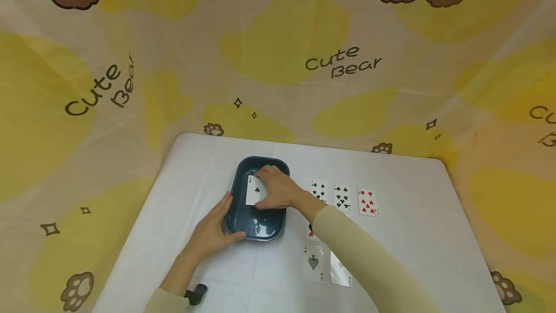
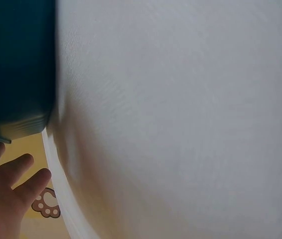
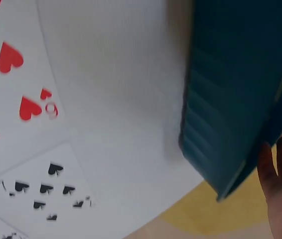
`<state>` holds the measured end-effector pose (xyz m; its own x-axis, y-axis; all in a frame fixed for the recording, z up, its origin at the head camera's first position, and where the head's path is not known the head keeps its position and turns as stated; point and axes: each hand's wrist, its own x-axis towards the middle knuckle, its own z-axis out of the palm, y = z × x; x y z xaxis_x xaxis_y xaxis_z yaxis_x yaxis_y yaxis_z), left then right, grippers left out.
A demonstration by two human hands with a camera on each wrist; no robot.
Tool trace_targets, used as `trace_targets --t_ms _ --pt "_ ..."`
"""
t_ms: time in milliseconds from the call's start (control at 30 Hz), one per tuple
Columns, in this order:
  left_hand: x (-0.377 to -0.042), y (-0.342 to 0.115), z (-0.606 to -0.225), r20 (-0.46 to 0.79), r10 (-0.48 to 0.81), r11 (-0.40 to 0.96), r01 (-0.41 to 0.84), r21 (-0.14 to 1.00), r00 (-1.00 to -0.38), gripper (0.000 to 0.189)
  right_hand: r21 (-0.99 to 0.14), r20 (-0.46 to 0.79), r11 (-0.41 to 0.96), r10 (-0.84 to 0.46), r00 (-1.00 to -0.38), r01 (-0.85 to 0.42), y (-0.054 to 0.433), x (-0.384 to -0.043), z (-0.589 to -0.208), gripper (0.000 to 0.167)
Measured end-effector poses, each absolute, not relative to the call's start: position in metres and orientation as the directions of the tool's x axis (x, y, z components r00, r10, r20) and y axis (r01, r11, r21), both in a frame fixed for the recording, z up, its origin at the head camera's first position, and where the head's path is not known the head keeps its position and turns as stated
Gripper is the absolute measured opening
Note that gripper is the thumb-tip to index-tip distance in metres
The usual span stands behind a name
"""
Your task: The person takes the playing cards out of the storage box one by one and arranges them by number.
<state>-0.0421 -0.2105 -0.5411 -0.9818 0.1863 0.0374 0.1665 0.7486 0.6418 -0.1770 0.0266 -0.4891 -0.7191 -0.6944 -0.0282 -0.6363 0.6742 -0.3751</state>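
Note:
A dark blue tray (image 1: 260, 236) stands on the white table, its long side running away from me. My left hand (image 1: 213, 231) holds its near left corner, thumb at the front rim and fingers along the left rim. My right hand (image 1: 278, 188) reaches over the tray, thumb and fingers pinching an ace of clubs (image 1: 252, 192) by its right side. The card is face up inside the tray's outline. In the right wrist view, the fingers (image 3: 268, 169) show beyond the tray's ribbed outer wall (image 3: 220, 99).
Right of the tray lie a seven of spades (image 1: 318, 187), a seven of clubs (image 1: 342, 198) and a seven of hearts (image 1: 368, 202). Nearer are an ace of spades (image 1: 313, 262) and another card (image 1: 339, 274), partly under my right sleeve. A hearts card (image 3: 11, 99) shows in the right wrist view.

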Motion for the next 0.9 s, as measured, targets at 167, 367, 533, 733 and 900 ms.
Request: trace_targets --t_ms 167,367,533,733,900 --pt "-0.042 -0.210 -0.541 0.026 0.185 0.756 0.159 0.635 -0.982 0.118 -0.415 0.021 0.649 -0.694 -0.720 -0.637 0.045 -0.170 -0.468 0.087" --pt "-0.042 -0.210 -0.539 0.018 0.183 0.751 0.152 0.643 -0.983 0.118 -0.411 0.090 0.624 -0.698 -0.711 -0.665 0.076 -0.155 -0.446 0.083" --pt "-0.041 -0.211 -0.540 0.032 0.187 0.757 0.165 0.632 -0.982 0.117 -0.391 0.125 0.630 -0.686 -0.717 -0.671 0.108 -0.137 -0.440 0.080" --pt "-0.041 -0.210 -0.540 0.039 0.196 0.755 0.177 0.631 -0.980 0.116 -0.365 0.103 0.682 -0.646 -0.756 -0.633 0.155 -0.109 -0.443 0.080" --pt "-0.041 -0.209 -0.541 0.040 0.200 0.759 0.180 0.625 -0.979 0.117 -0.337 0.097 0.729 -0.602 -0.792 -0.596 0.205 -0.082 -0.453 0.080"
